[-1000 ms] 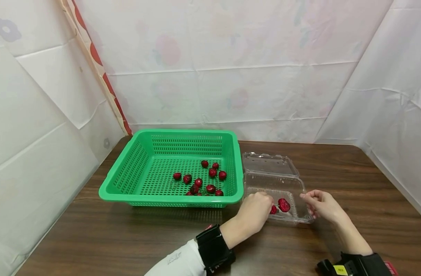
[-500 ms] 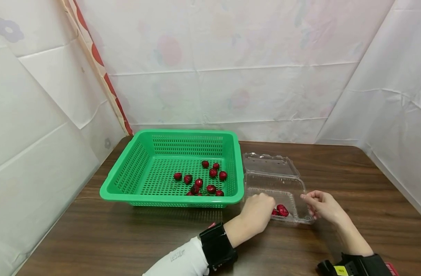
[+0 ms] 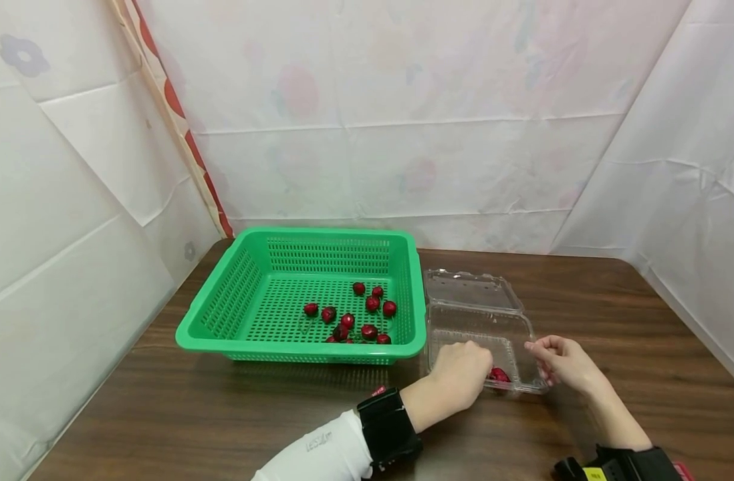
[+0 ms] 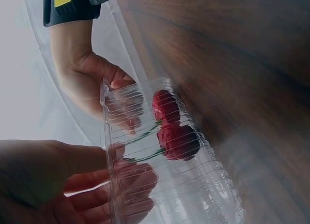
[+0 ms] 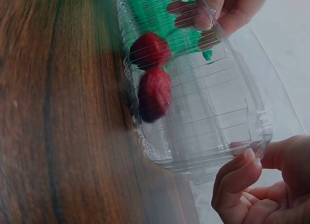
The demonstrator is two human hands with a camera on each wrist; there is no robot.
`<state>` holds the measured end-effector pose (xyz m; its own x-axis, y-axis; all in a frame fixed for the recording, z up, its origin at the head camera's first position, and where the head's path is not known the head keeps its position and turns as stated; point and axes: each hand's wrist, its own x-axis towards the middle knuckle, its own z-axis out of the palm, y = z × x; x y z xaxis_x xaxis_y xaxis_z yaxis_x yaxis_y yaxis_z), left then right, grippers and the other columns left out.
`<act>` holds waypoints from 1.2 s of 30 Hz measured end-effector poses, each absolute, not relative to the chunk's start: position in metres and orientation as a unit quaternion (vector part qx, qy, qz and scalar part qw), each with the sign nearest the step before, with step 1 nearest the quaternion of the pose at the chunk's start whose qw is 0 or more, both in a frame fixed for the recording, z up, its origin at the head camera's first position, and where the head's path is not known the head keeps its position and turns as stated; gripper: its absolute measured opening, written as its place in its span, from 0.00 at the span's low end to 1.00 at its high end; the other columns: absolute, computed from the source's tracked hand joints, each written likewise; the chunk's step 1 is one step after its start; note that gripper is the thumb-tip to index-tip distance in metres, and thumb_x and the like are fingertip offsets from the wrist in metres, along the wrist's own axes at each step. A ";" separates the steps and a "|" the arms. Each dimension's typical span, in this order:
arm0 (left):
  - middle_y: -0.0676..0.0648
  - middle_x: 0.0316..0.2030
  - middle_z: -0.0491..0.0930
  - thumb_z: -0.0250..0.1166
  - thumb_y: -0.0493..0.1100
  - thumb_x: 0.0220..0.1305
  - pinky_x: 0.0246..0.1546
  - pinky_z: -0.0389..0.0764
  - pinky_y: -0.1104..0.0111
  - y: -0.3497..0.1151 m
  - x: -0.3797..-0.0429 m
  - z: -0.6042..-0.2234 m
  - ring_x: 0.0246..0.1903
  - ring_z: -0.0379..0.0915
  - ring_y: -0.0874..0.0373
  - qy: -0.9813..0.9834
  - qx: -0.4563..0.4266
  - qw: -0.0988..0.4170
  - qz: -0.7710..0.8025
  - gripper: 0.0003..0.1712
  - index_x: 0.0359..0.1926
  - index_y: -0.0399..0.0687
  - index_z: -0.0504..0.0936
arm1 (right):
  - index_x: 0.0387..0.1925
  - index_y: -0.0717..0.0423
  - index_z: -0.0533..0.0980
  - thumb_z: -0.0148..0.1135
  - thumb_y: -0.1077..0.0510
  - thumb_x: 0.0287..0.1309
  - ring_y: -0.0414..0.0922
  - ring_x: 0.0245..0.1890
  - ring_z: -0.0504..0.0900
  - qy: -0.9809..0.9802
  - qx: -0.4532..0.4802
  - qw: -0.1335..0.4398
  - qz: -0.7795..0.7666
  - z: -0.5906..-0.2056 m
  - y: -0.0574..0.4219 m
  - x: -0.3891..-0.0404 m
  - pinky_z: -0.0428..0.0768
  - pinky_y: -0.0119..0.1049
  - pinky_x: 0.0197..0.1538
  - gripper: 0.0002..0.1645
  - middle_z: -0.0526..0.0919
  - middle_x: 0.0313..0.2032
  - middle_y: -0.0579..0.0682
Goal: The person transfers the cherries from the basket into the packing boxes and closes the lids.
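Note:
Two dark red cherries (image 4: 178, 141) joined to green stems lie against the front wall of a clear plastic clamshell box (image 3: 481, 321). My left hand (image 3: 461, 375) reaches over the front rim and pinches the stems, seen through the ribbed plastic in the left wrist view. In the head view it partly hides the cherries. My right hand (image 3: 562, 361) pinches the box's right front rim between thumb and forefinger, as the right wrist view also shows. The lid of the box lies folded back behind its base.
A green plastic basket (image 3: 301, 346) stands left of the box, with several cherries (image 3: 370, 331) toward its right and front. Both rest on a dark wooden table (image 3: 271, 414). White patterned sheets (image 3: 367, 120) hang behind and at both sides.
My left hand has moved slightly right along the front of the box, and the cherries have shifted toward its front wall. My right hand keeps its grip on the rim.

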<state>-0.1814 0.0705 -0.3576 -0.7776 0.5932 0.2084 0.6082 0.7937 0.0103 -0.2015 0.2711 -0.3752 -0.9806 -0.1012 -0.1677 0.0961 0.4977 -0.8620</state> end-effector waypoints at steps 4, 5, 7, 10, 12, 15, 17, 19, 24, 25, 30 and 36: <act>0.58 0.18 0.73 0.62 0.40 0.54 0.13 0.70 0.72 0.070 -0.181 -0.358 0.18 0.71 0.65 -0.939 -0.322 0.115 -0.037 0.12 0.16 0.56 0.76 | 0.33 0.71 0.64 0.50 0.55 0.62 0.38 0.13 0.67 0.857 -0.003 0.099 -0.506 -0.375 0.271 -0.201 0.71 0.34 0.18 0.19 0.67 0.15 0.47; 0.58 0.18 0.73 0.62 0.40 0.54 0.13 0.70 0.72 0.070 -0.181 -0.358 0.18 0.71 0.65 -0.938 -0.322 0.119 -0.037 0.12 0.16 0.55 0.75 | 0.34 0.71 0.64 0.50 0.55 0.62 0.38 0.13 0.67 0.855 -0.003 0.100 -0.508 -0.375 0.271 -0.201 0.71 0.34 0.18 0.19 0.67 0.15 0.47; 0.58 0.18 0.72 0.61 0.40 0.54 0.12 0.69 0.72 0.069 -0.180 -0.358 0.18 0.71 0.66 -0.937 -0.323 0.126 -0.040 0.13 0.15 0.55 0.74 | 0.34 0.71 0.64 0.50 0.55 0.62 0.37 0.13 0.67 0.854 -0.005 0.100 -0.510 -0.375 0.272 -0.201 0.71 0.34 0.18 0.18 0.67 0.15 0.47; 0.58 0.18 0.71 0.61 0.40 0.54 0.11 0.68 0.73 0.067 -0.180 -0.356 0.18 0.70 0.66 -0.933 -0.327 0.141 -0.045 0.14 0.14 0.55 0.72 | 0.34 0.72 0.64 0.49 0.55 0.62 0.37 0.13 0.67 0.854 -0.008 0.099 -0.510 -0.374 0.272 -0.201 0.71 0.34 0.18 0.18 0.67 0.15 0.47; 0.58 0.18 0.71 0.61 0.41 0.55 0.11 0.67 0.74 0.065 -0.178 -0.354 0.17 0.70 0.66 -0.930 -0.331 0.150 -0.050 0.14 0.14 0.55 0.72 | 0.34 0.72 0.64 0.49 0.55 0.62 0.38 0.13 0.67 0.854 -0.009 0.099 -0.510 -0.375 0.272 -0.201 0.72 0.34 0.18 0.18 0.67 0.14 0.47; 0.58 0.18 0.70 0.60 0.42 0.56 0.10 0.65 0.75 0.062 -0.176 -0.350 0.17 0.69 0.67 -0.925 -0.338 0.161 -0.058 0.13 0.16 0.55 0.74 | 0.34 0.72 0.64 0.50 0.55 0.62 0.38 0.13 0.67 0.854 -0.006 0.098 -0.511 -0.375 0.272 -0.201 0.72 0.34 0.18 0.19 0.67 0.14 0.47; 0.58 0.19 0.71 0.60 0.44 0.57 0.11 0.66 0.76 0.059 -0.173 -0.346 0.18 0.69 0.67 -0.924 -0.340 0.163 -0.061 0.10 0.19 0.54 0.76 | 0.34 0.72 0.64 0.50 0.54 0.62 0.38 0.13 0.67 0.854 -0.005 0.098 -0.511 -0.375 0.272 -0.201 0.72 0.34 0.18 0.19 0.67 0.14 0.47; 0.58 0.21 0.73 0.60 0.46 0.58 0.12 0.67 0.76 0.057 -0.171 -0.342 0.19 0.71 0.67 -0.925 -0.337 0.167 -0.061 0.08 0.22 0.54 0.78 | 0.34 0.72 0.64 0.50 0.54 0.62 0.38 0.13 0.67 0.853 -0.005 0.098 -0.512 -0.375 0.272 -0.201 0.72 0.34 0.18 0.20 0.67 0.15 0.47; 0.58 0.24 0.75 0.60 0.50 0.58 0.15 0.69 0.77 0.050 -0.166 -0.331 0.24 0.74 0.67 -0.927 -0.324 0.177 -0.061 0.08 0.27 0.54 0.80 | 0.35 0.72 0.64 0.50 0.54 0.62 0.38 0.13 0.67 0.852 -0.006 0.099 -0.514 -0.376 0.272 -0.201 0.72 0.34 0.18 0.20 0.67 0.15 0.47; 0.58 0.25 0.75 0.60 0.50 0.57 0.16 0.69 0.77 0.048 -0.165 -0.329 0.24 0.74 0.67 -0.927 -0.323 0.180 -0.062 0.08 0.28 0.54 0.80 | 0.35 0.72 0.63 0.50 0.54 0.62 0.38 0.13 0.67 0.852 -0.006 0.100 -0.514 -0.376 0.272 -0.201 0.72 0.34 0.18 0.20 0.67 0.15 0.47; 0.56 0.25 0.74 0.61 0.49 0.57 0.16 0.68 0.78 0.037 -0.162 -0.320 0.23 0.72 0.66 -0.924 -0.317 0.202 -0.063 0.08 0.29 0.51 0.80 | 0.35 0.72 0.64 0.50 0.53 0.62 0.38 0.13 0.67 0.853 -0.005 0.105 -0.512 -0.376 0.272 -0.201 0.72 0.34 0.18 0.20 0.68 0.15 0.47; 0.55 0.26 0.74 0.61 0.49 0.57 0.18 0.70 0.79 0.023 -0.161 -0.312 0.24 0.70 0.65 -0.927 -0.298 0.214 -0.077 0.09 0.31 0.49 0.80 | 0.35 0.72 0.64 0.50 0.53 0.62 0.38 0.13 0.67 0.852 -0.007 0.107 -0.512 -0.375 0.273 -0.201 0.72 0.34 0.18 0.20 0.68 0.15 0.47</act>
<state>-0.1615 0.0235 -0.3125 -0.7306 0.5204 0.4421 0.5864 0.8099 0.0156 -0.2015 0.2726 -0.3754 -0.9772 -0.1204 -0.1747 0.0978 0.4750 -0.8745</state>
